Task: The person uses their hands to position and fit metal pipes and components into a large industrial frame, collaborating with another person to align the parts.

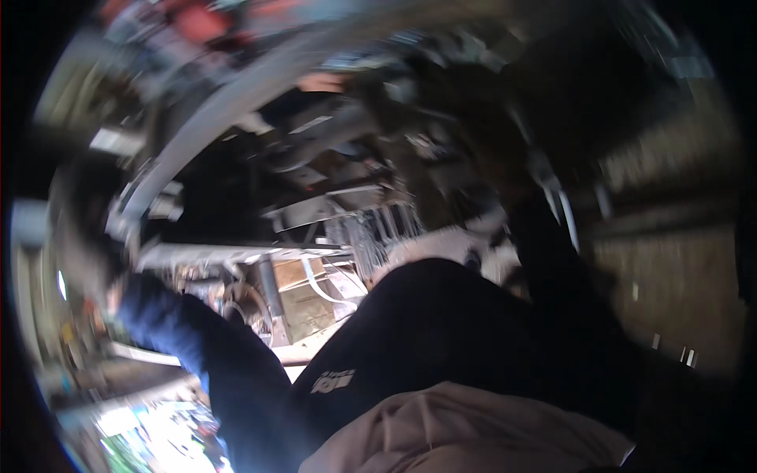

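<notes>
My left hand [91, 256], at the end of a dark blue sleeve, is at the far left and smeared by motion. Close beside it is the lower end of a long curved grey metal bar [213, 114]. My right arm reaches up in a dark sleeve [548, 244]. Around its end my right hand [497, 154] shows only as a dark, blurred shape among shadowed metal parts [402, 150]. Whether either hand holds anything cannot be made out, as the fingers are hidden or blurred.
Below the bar runs a pale metal beam [213, 254], with a dark coil-like part [378, 232] near its right end. A flat tan piece [307, 303] lies beneath. Blurred red parts [197, 20] are at the top left. A brown wall-like surface [670, 292] stands at the right.
</notes>
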